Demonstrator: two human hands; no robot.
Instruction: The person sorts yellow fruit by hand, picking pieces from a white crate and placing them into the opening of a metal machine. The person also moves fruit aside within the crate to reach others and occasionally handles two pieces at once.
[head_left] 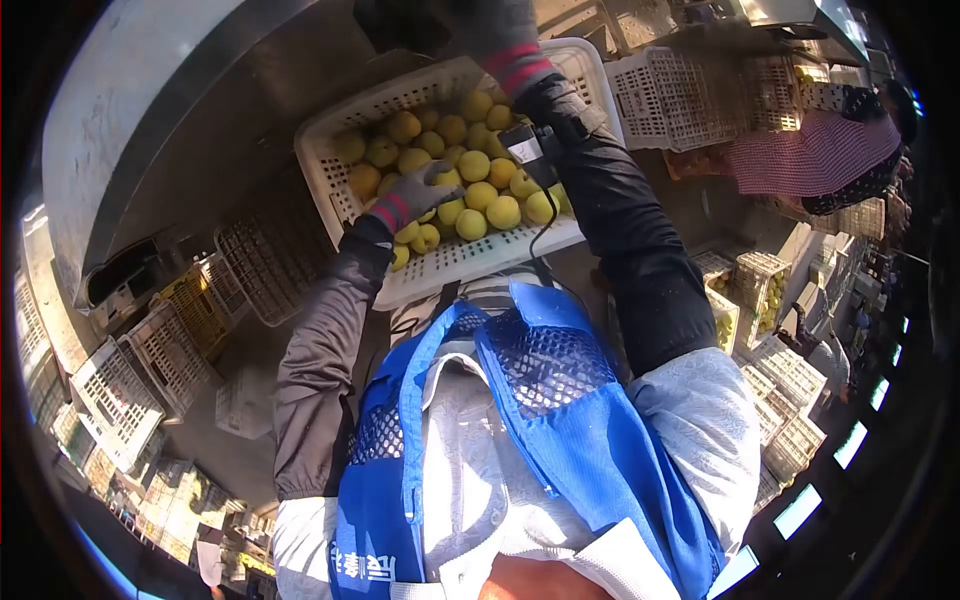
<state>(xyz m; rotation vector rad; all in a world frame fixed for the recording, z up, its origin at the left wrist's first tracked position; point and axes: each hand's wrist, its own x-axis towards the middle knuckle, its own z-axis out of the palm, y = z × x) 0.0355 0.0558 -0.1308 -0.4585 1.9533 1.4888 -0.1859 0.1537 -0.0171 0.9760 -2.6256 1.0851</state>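
Note:
A white plastic crate (318,190) in front of me holds many round yellow fruits (503,212), perhaps peaches or pears. My left hand (408,196), in a grey glove with a pink-striped cuff, reaches in over the crate's left part. Its fingers curl round one yellow fruit (446,180) on top of the pile. My right hand (492,32), gloved the same way, is stretched past the far rim of the crate at the top of the view. Its fingers are dark and partly cut off, so what they hold, if anything, cannot be made out.
A large metal machine edge (150,110) curves along the left. A dark crate (268,262) and white crates (118,400) stand at the left. To the right are more crates (680,95), crates of fruit (762,285), and a person in a checked garment (815,150) bending over.

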